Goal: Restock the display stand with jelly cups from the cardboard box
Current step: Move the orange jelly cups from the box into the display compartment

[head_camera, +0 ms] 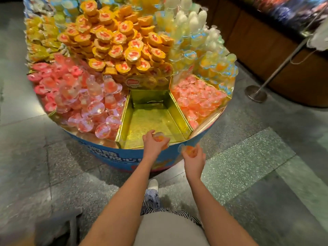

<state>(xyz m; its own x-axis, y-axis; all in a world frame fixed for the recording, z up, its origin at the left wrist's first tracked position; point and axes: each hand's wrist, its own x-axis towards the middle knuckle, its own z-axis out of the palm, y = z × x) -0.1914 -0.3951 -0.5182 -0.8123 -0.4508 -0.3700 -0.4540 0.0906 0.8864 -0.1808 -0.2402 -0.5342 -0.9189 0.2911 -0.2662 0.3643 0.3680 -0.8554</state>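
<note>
A round display stand (113, 155) with a blue printed side fills the upper half of the head view. Its front middle compartment (150, 118) is a bare gold tray. My left hand (153, 145) grips an orange jelly cup (160, 136) just over the front rim of that compartment. My right hand (193, 158) holds another orange jelly cup (188, 150) a little lower, in front of the stand's rim. The cardboard box is not in view.
Pink jelly cups (85, 102) fill the left compartment, and peach ones (198, 98) the right. Orange-lidded cups (120, 43) pile behind. A metal stanchion base (255, 94) stands on the tiled floor at right, before a dark wooden counter (266, 50).
</note>
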